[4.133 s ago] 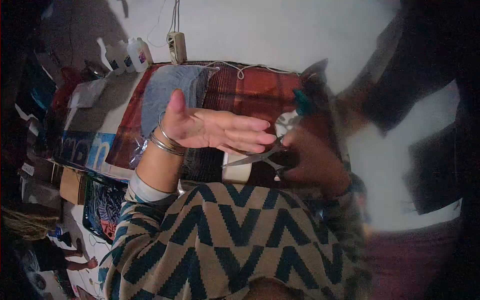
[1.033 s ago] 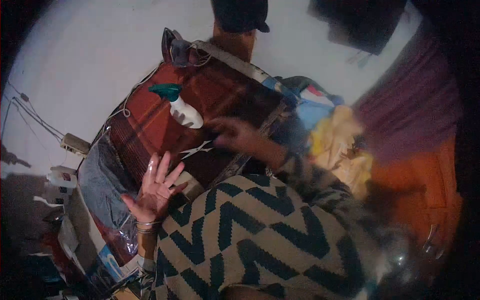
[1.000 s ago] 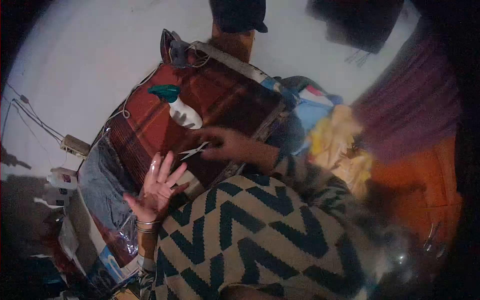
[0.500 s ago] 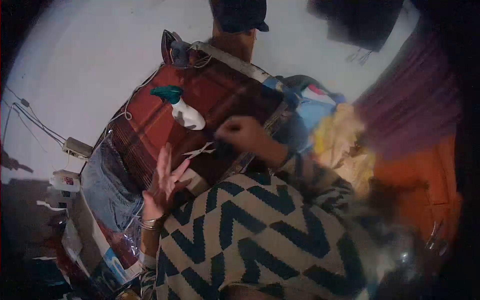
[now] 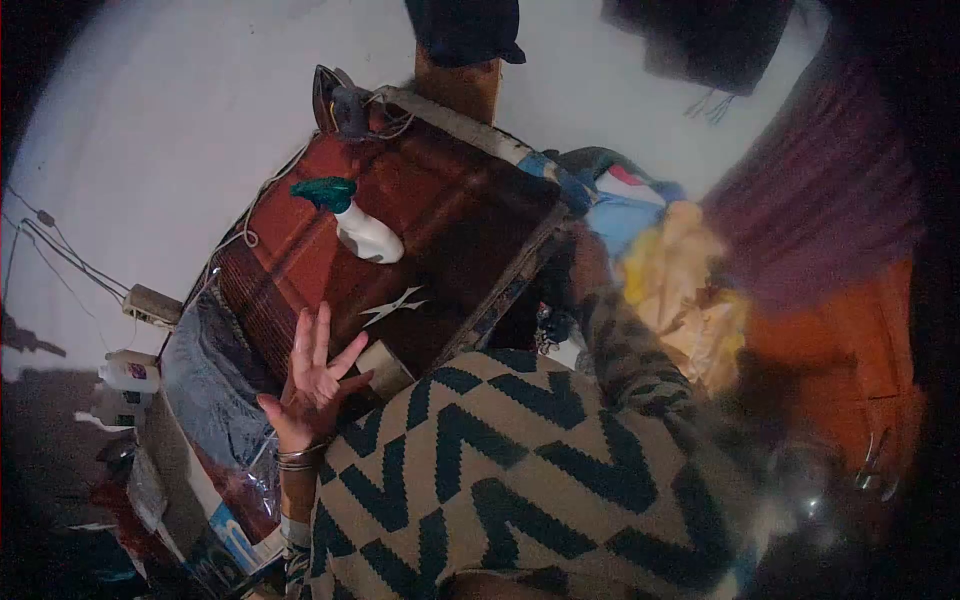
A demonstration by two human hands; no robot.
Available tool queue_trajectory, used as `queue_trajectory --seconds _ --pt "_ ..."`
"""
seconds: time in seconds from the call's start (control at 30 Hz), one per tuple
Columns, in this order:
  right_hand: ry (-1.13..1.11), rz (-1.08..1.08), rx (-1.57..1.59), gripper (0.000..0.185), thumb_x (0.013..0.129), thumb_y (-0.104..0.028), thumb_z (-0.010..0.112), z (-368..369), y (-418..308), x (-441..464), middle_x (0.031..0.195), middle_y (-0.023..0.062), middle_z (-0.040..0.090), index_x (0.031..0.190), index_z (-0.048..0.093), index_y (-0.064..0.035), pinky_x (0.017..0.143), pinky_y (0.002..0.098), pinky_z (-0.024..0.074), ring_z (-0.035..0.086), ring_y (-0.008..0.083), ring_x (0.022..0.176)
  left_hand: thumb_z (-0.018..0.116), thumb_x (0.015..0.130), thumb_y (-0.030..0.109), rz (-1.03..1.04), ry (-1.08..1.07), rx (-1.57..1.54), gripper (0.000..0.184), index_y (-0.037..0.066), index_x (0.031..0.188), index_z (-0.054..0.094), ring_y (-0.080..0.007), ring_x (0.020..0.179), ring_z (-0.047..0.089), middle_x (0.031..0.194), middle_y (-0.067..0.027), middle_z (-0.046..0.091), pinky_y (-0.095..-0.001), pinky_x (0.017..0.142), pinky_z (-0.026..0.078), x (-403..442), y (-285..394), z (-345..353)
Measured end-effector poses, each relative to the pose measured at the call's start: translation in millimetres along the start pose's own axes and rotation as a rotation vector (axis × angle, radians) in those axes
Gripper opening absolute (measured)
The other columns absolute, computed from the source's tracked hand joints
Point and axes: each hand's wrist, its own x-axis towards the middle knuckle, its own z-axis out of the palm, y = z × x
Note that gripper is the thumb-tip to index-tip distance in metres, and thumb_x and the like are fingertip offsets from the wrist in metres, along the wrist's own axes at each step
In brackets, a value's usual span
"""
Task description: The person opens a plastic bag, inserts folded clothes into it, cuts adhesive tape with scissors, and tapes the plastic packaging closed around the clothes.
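Note:
My left hand [image 5: 316, 390] is open, palm up and fingers spread, by the near edge of the dark red cloth-covered table [image 5: 460, 190]. Nothing lies in its palm. Just beyond its fingertips are pale scissors [image 5: 395, 306] with their blades parted. A beige block-like object [image 5: 385, 368] rests beside the fingers, partly behind my patterned sweater. Past the table's right edge, my right hand [image 5: 588, 262] is dark and blurred near the heaped clothes, its fingers hard to make out. A white spray bottle [image 5: 368, 238] with a green head lies farther back on the cloth.
An iron [image 5: 345, 108] stands at the far corner, its cord running down the left side. Grey denim [image 5: 215, 370] covers the near left. Yellow and peach fabric [image 5: 685, 290] is piled on the right, by a purple curtain [image 5: 820, 210]. A power strip [image 5: 152, 304] hangs at left.
My right hand has moved from above the table, near the scissors, rightward past the table's edge. My left hand has shifted slightly left and down, its fingers spread wider.

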Motion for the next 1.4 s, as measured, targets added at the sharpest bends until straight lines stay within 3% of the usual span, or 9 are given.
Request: queue_trajectory --seconds 0.1,0.23,0.63,0.93,1.03,1.13,1.2,1.23,1.4 --pt "0.154 0.504 -0.035 0.048 0.076 -0.038 0.066 9 -37 8 0.096 0.0092 0.057 0.105 0.058 -0.0003 0.067 0.0397 0.0406 0.052 0.0239 0.077 0.039 0.064 0.088 0.004 0.011 -0.034 0.114 0.019 0.148 0.004 -0.0404 0.131 0.031 0.153 -0.0106 0.004 -0.0575 0.094 0.039 -3 -2 2" --pt "-0.013 0.067 -0.129 0.049 0.076 -0.042 0.066 9 27 26 0.090 0.0121 0.058 0.102 0.060 -0.0004 0.070 0.0389 0.0413 0.053 0.0247 0.080 0.039 0.067 0.086 0.024 -0.032 -0.033 0.110 0.019 0.148 0.006 -0.0410 0.131 0.031 0.153 -0.0104 0.004 -0.0581 0.096 0.038 -5 -3 -3" --pt "0.054 0.504 0.059 0.065 0.079 -0.056 0.060 -3 -41 -5 0.089 0.0164 0.060 0.105 0.059 0.0036 0.069 0.0407 0.0457 0.056 0.0267 0.081 0.035 0.069 0.086 0.041 -0.104 -0.074 0.108 0.016 0.147 0.009 -0.0463 0.127 0.033 0.152 -0.0149 0.010 -0.0582 0.103 0.027 -10 -8 -3" --pt "-0.043 0.018 -0.052 0.039 0.088 -0.021 0.050 -2 -66 -19 0.100 0.0187 0.060 0.121 0.051 -0.0014 0.078 0.0451 0.0457 0.058 0.0359 0.092 0.034 0.068 0.087 -0.024 -0.148 -0.015 0.109 0.015 0.147 0.012 -0.0465 0.126 0.035 0.150 -0.0183 0.015 -0.0576 0.107 0.020 -5 0 8" --pt "-0.134 0.381 0.366 0.033 0.088 -0.022 0.049 -13 -67 -12 0.100 0.0190 0.060 0.113 0.055 -0.0024 0.076 0.0419 0.0458 0.058 0.0330 0.091 0.035 0.067 0.087 0.028 -0.193 0.027 0.110 0.015 0.147 0.011 -0.0465 0.126 0.035 0.150 -0.0180 0.014 -0.0579 0.105 0.023 -2 -8 -2" --pt "-0.426 -0.614 -0.545 0.030 0.087 -0.021 0.051 -19 -62 -20 0.098 0.0172 0.061 0.111 0.056 -0.0030 0.075 0.0396 0.0458 0.058 0.0282 0.088 0.036 0.067 0.087 0.019 -0.190 0.024 0.110 0.015 0.147 0.012 -0.0463 0.126 0.034 0.151 -0.0179 0.013 -0.0586 0.104 0.025 -3 -7 -3" --pt "-0.242 0.606 0.407 0.037 0.092 -0.031 0.050 -5 -70 -21 0.097 0.0102 0.063 0.108 0.059 0.0008 0.076 0.0355 0.0467 0.060 0.0207 0.086 0.036 0.067 0.087 0.012 -0.182 0.011 0.110 0.015 0.147 0.012 -0.0460 0.127 0.034 0.150 -0.0180 0.014 -0.0586 0.104 0.024 -4 -7 -2" --pt "-0.244 0.607 0.408 0.037 0.092 -0.031 0.050 -3 -63 -16 0.097 0.0102 0.063 0.108 0.059 0.0008 0.076 0.0355 0.0467 0.060 0.0207 0.086 0.036 0.067 0.087 0.005 -0.176 -0.002 0.110 0.016 0.147 0.013 -0.0456 0.127 0.034 0.150 -0.0180 0.015 -0.0586 0.105 0.024 -4 -6 -1" --pt "-0.381 -0.657 -0.655 0.037 0.086 -0.025 0.057 -22 -21 -6 0.096 0.0118 0.062 0.115 0.057 -0.0021 0.075 0.0363 0.0448 0.058 0.0245 0.086 0.036 0.065 0.088 -0.005 -0.142 -0.004 0.111 0.017 0.147 0.012 -0.0462 0.126 0.035 0.151 -0.0174 0.015 -0.0573 0.105 0.025 -6 -7 -2"
